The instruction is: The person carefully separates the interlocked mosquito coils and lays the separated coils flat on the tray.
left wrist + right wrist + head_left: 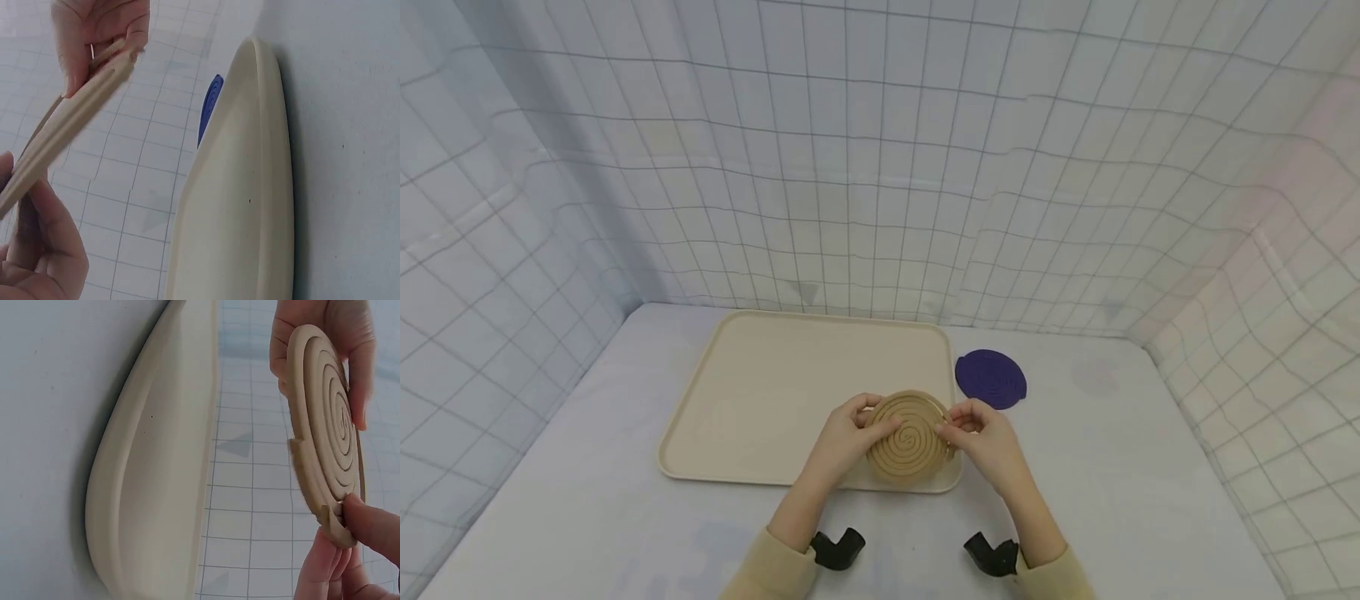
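Note:
A round tan disc (907, 446) with a spiral groove is held up over the tray's front right corner. My left hand (844, 437) grips its left side, the thumb lying across the grooved face. At the right edge, my right hand (992, 442) pinches the outer coil between thumb and fingers. The right wrist view shows the spiral disc (331, 412) tilted, with the coil's end at the right fingertips. Seen nearly edge-on in the left wrist view, the disc (75, 119) is between both hands.
The cream tray (760, 392) with a raised rim lies on the white-covered table. A purple spiral disc (991, 379) lies beside the tray's right edge. Grid-patterned white cloth (880, 167) surrounds the back and sides. Black wrist mounts (840, 550) sit at both wrists.

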A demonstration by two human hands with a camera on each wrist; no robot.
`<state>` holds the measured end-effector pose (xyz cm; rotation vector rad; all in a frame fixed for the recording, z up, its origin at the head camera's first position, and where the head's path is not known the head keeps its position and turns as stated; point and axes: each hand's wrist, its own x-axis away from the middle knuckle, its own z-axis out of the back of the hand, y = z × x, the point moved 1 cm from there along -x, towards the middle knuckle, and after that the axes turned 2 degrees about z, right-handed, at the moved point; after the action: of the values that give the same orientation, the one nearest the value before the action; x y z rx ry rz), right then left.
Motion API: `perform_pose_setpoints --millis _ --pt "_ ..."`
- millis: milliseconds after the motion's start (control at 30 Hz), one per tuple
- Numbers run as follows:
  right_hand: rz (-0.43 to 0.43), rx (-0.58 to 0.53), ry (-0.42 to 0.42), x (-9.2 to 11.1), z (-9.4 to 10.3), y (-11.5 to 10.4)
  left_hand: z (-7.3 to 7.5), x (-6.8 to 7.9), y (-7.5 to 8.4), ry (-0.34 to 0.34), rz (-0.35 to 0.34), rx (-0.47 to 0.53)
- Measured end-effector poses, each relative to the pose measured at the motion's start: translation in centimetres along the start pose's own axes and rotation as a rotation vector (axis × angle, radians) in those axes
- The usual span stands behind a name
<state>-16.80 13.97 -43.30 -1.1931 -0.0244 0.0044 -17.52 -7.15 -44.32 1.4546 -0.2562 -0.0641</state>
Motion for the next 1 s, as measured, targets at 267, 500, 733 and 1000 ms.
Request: perform_pose_setpoints --millis 267,500,733,1000 --pt "-0.029 -0.13 0.025 0.2 -0.5 -0.2 -0.5 0.4 -0.2 0.009 0.02 0.112" --pt "-0.012 -0.045 -0.001 0.6 -0.8 -0.3 -0.3 1.0 0.0 0.052 -0.005 0.049" --pt "0.043 0.09 -0.016 0.9 -0.6 -0.6 0.1 1.2 -0.1 -0.041 -0.007 -0.032" --pt "0.006 0.099 -0.152 1.3 0.1 -0.5 0.3 1.2 -0.4 -0.175 0.02 -0.098"
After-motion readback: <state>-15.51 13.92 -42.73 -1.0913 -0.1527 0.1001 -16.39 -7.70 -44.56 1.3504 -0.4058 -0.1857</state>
